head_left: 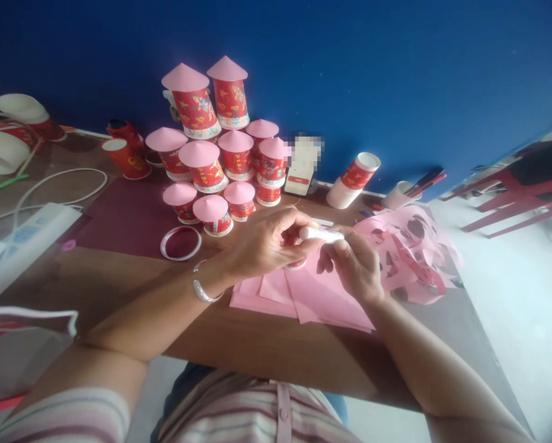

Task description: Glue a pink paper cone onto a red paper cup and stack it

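Observation:
A slim white tube [322, 235] lies across both hands, above the table. Closed fingers of my left hand [273, 243] grip its left end, while my right hand [359, 264] pinches the other end. Whether it is a glue stick or a marker cannot be made out. Beneath the hands spread several pink paper sheets [331, 295]. The red and white rim of a small cup [296, 266] shows below my left hand, mostly hidden.
Several red paper cups with pink cone tops [202, 157] stand stacked at the back left. A phone [301, 166] leans against the blue wall. Cut pink scraps [409, 246] are heaped right, near a pen cup [400, 194]. A power strip [31, 246] lies left.

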`<state>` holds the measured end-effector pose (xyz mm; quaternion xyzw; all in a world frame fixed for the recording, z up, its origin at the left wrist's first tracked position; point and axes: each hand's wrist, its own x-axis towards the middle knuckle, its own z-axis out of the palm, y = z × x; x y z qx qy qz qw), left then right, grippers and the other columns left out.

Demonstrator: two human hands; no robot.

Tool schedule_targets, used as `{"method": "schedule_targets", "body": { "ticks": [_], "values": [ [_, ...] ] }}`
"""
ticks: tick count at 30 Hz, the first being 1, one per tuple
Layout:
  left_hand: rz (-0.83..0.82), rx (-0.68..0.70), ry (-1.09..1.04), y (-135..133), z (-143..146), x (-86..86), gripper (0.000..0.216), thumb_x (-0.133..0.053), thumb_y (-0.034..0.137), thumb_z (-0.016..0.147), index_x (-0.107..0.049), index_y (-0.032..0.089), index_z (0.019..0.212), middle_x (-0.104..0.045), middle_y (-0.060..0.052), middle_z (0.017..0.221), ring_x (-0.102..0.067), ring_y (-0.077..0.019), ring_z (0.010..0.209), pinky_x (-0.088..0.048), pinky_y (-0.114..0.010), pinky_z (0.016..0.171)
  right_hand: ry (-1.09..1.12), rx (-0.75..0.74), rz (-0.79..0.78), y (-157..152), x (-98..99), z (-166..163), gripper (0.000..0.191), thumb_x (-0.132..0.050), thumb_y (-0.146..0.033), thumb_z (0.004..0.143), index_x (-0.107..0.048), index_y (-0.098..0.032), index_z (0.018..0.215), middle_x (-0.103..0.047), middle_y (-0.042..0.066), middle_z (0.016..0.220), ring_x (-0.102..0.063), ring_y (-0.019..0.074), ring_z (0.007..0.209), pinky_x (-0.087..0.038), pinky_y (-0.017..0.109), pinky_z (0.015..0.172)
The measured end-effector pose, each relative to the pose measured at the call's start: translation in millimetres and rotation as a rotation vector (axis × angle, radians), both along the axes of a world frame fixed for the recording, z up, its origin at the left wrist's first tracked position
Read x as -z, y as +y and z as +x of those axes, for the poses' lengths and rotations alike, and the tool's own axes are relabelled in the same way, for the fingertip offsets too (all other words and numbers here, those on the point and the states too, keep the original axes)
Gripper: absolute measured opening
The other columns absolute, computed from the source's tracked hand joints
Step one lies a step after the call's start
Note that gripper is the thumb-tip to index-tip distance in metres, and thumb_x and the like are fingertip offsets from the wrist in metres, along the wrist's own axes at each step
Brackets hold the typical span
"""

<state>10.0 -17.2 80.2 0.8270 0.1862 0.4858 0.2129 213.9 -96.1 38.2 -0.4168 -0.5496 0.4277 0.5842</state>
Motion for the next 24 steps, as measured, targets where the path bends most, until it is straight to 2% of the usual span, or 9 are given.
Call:
{"method": "schedule_targets", "body": {
  "ticks": [4, 7, 9, 11, 14, 17, 21, 24],
  "values": [
    [0.026, 0.042, -0.026, -1.4, 0.7, 0.4, 0.012, -0.078, 0.025, 0.093, -0.069, 0.020, 0.099, -0.073, 0.002, 0.080, -0.063, -0.0074, 0.064, -0.052, -0.022, 0.060, 0.008, -0.028, -0.058, -1.7, -0.2, 1.0, 0.042, -0.060, -0.064, 0.103, -0.066, -0.023, 0.095, -0.046, -0.008, 0.059, -0.052, 0.0111, 0.043, -0.050, 0.027, 0.042],
    [0.062, 0.050, -0.016, -1.4, 1.5, 1.4, 0.010, -0.076, 0.024, 0.094, -0.067, 0.020, 0.095, -0.075, 0.001, 0.083, -0.062, -0.0077, 0.064, -0.052, -0.022, 0.060, -0.023, -0.053, -0.114, 0.3, 2.3, 4.2, 0.054, -0.049, -0.068, 0.106, -0.057, -0.023, 0.078, -0.041, -0.008, 0.056, -0.050, 0.0104, 0.042, -0.046, 0.026, 0.041],
    [0.081, 0.055, -0.022, -0.3, 1.7, 2.7, 0.011, -0.077, 0.024, 0.093, -0.067, 0.019, 0.093, -0.076, 0.001, 0.082, -0.062, -0.0076, 0.063, -0.052, -0.022, 0.059, -0.048, -0.074, -0.126, 2.6, 3.2, 6.1, 0.057, -0.043, -0.067, 0.108, -0.053, -0.023, 0.073, -0.042, -0.007, 0.055, -0.051, 0.0106, 0.042, -0.044, 0.026, 0.043],
    [0.091, 0.053, -0.027, 1.1, 1.8, 4.0, 0.012, -0.078, 0.025, 0.092, -0.068, 0.019, 0.094, -0.075, 0.001, 0.080, -0.062, -0.0076, 0.063, -0.051, -0.022, 0.058, -0.121, -0.055, -0.053, 4.4, 2.8, 7.1, 0.057, -0.041, -0.067, 0.109, -0.054, -0.023, 0.075, -0.051, -0.005, 0.059, -0.055, 0.0113, 0.047, -0.045, 0.027, 0.048],
    [0.030, 0.046, -0.029, 2.1, 1.6, 4.8, 0.014, -0.080, 0.026, 0.091, -0.070, 0.019, 0.098, -0.073, 0.003, 0.076, -0.062, -0.0071, 0.061, -0.049, -0.020, 0.056, -0.258, 0.002, 0.131, 4.7, 1.7, 7.8, 0.044, -0.049, -0.063, 0.109, -0.062, -0.024, 0.094, -0.064, -0.003, 0.068, -0.061, 0.0125, 0.055, -0.049, 0.029, 0.057],
    [-0.044, 0.051, -0.032, 1.3, 0.8, 3.3, 0.015, -0.082, 0.027, 0.089, -0.072, 0.019, 0.097, -0.074, 0.002, 0.078, -0.062, -0.0066, 0.061, -0.048, -0.019, 0.055, -0.313, 0.015, 0.183, 2.7, 2.1, 8.2, 0.036, -0.051, -0.058, 0.110, -0.063, -0.025, 0.104, -0.063, -0.005, 0.064, -0.057, 0.0118, 0.053, -0.046, 0.028, 0.056],
    [-0.039, 0.058, -0.010, 0.6, 0.3, 1.3, 0.014, -0.080, 0.028, 0.090, -0.071, 0.019, 0.094, -0.075, 0.000, 0.080, -0.064, -0.0084, 0.065, -0.051, -0.021, 0.059, -0.204, -0.082, 0.028, 2.7, 4.2, 9.0, 0.050, -0.043, -0.063, 0.110, -0.056, -0.024, 0.082, -0.059, -0.005, 0.059, -0.052, 0.0107, 0.045, -0.038, 0.026, 0.045],
    [-0.002, 0.069, -0.007, 1.0, 1.1, 2.5, 0.014, -0.079, 0.028, 0.091, -0.069, 0.018, 0.093, -0.075, 0.000, 0.078, -0.063, -0.0083, 0.063, -0.051, -0.022, 0.058, -0.117, -0.128, -0.051, 5.9, 6.1, 9.6, 0.056, -0.039, -0.065, 0.110, -0.052, -0.023, 0.074, -0.052, -0.005, 0.058, -0.055, 0.0113, 0.047, -0.039, 0.026, 0.044]
  ]
}}
